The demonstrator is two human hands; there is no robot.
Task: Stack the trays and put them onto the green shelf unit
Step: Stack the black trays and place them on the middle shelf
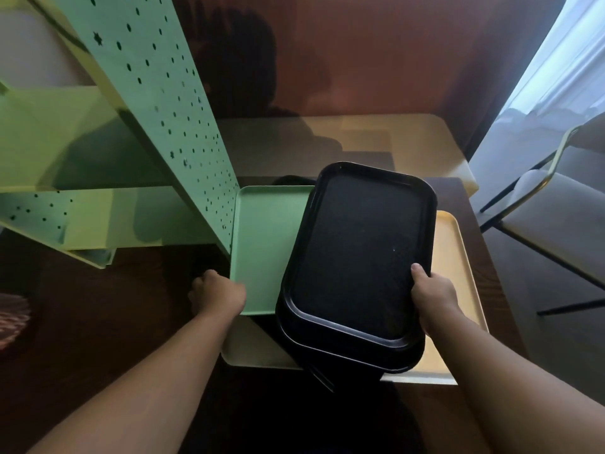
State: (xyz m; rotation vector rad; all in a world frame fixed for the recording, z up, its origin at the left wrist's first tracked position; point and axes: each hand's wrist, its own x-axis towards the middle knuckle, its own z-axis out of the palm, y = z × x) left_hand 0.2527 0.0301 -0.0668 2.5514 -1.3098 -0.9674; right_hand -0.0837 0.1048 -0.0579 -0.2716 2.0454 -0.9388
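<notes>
A black tray [357, 253] lies tilted on top of other black trays, and my right hand [433, 293] grips its right rim, thumb on top. Under the black ones sit a pale green tray [258, 244] on the left and a cream tray [458, 267] on the right, with a white tray [252, 348] lowest. My left hand [217, 293] grips the green tray's near left corner. The green shelf unit [157, 132], with its perforated side panel, stands at the left, right beside the green tray.
The trays rest on a dark wooden table [114, 316]. A cream table [376, 139] stands behind it. A chair [550, 204] with a light seat is at the right, near a curtained window. A patterned object [13, 316] lies at the left edge.
</notes>
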